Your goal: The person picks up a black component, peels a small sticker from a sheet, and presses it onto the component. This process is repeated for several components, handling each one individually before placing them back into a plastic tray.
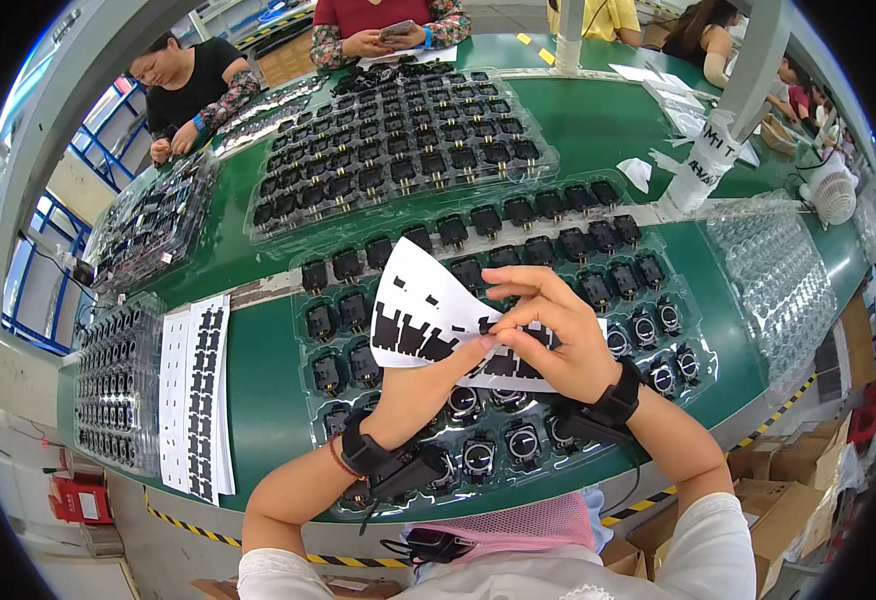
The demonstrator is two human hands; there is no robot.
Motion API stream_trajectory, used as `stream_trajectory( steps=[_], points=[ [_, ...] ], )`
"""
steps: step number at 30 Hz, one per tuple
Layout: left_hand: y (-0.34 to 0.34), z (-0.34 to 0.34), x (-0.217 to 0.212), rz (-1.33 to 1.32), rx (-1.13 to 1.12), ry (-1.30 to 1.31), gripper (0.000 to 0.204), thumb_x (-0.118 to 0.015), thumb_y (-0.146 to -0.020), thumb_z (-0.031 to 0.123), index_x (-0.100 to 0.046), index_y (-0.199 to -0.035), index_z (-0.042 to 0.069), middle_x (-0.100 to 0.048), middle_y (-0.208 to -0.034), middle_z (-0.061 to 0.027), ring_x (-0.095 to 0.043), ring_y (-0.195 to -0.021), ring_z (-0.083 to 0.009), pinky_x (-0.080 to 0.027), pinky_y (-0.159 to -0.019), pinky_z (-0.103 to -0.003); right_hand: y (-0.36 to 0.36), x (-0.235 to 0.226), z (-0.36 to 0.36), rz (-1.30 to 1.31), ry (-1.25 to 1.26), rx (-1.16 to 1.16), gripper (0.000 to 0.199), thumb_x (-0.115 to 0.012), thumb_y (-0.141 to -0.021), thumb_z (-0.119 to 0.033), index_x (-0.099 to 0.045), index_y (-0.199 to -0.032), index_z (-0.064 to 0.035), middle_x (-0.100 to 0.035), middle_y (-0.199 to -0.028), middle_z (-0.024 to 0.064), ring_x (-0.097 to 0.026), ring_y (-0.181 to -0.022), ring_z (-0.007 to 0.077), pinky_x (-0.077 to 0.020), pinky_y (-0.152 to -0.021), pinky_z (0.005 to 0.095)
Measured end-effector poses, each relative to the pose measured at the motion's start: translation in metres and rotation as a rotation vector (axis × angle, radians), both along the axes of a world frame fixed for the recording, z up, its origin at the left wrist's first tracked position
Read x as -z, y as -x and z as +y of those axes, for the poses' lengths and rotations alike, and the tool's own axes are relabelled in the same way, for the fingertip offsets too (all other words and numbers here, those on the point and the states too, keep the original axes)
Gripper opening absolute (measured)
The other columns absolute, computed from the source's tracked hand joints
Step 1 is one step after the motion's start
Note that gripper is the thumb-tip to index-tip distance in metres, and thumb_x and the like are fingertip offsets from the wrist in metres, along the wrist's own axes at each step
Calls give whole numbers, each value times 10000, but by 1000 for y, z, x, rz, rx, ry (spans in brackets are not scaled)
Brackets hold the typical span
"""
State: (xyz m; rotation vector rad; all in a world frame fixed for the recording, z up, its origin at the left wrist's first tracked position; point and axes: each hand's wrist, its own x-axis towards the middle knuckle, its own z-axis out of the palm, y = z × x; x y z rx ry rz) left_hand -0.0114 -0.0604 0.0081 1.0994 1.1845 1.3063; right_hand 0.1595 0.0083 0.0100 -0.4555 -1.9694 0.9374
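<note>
My left hand (416,392) pinches a curled white sheet (410,275) of black die-cut stickers, held above a tray. The fingers behind the sheet are hidden. My right hand (578,350) has thumb and index finger closed on a small black sticker (488,324) at the sheet, close to my left thumb tip. Its other fingers are raised. Beneath both hands lies a clear plastic tray (693,290) filled with black watch-like housings. The near ones, such as this housing (478,457), show a round ring; the farther ones show plain black faces with small gold-coloured contacts.
More sticker sheets (180,400) lie at left beside a stacked tray of parts (118,385). Another full tray (548,150) stands across the green table (268,420). Empty clear trays (773,280) and a small white fan (831,190) are at right. Co-workers sit opposite; a metal post (733,110) rises at right.
</note>
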Motion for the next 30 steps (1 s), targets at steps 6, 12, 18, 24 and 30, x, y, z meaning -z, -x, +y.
stream_trajectory(
  steps=[6, 12, 18, 24, 30],
  points=[
    [3, 2, 2, -74, -38, 74, 213, -689, -788, 47, -622, -987, 13, -639, -933, -27, -593, -830, -92, -469, -724, -242, 1, 1, 2, -7, 125, -32, 45, -623, -830, -58, -629, -859, -24, -504, -1248, 158, -568, -1051, 245, -447, -892, 352],
    [6, 8, 3, -105, -112, 32, 223, -684, -794, 34, -614, -1004, 8, -644, -950, -38, -603, -844, -101, -481, -747, -248, -2, 14, 6, 173, 129, 58, 112, -553, -904, -110, -592, -900, -5, -533, -1138, 112, -554, -984, 179, -443, -856, 320],
    [48, 12, -25, 210, 33, 36, 545, -712, -778, 69, -423, -1227, -39, -561, -1161, -114, -568, -1013, -150, -461, -862, -280, -5, 12, -1, 311, 418, 238, 152, -460, -968, -153, -526, -989, -18, -563, -765, 38, -514, -599, 66, -431, -585, 207],
    [75, -25, -61, 1354, -282, -348, 598, -696, -711, 45, -397, -1226, -7, -515, -1084, -163, -524, -942, -310, -429, -818, -365, -4, 13, 10, 328, 451, 159, 191, -465, -968, -175, -562, -997, -13, -559, -750, 31, -512, -615, 79, -413, -607, 215],
    [36, -82, -57, 1694, 380, -24, 225, -658, -751, 210, -530, -794, 30, -587, -677, -109, -598, -657, -273, -488, -529, -378, 1, 8, 9, 386, 412, 177, 153, -542, -916, -92, -575, -1030, 5, -591, -844, 37, -550, -744, 81, -435, -713, 219]
  ],
)
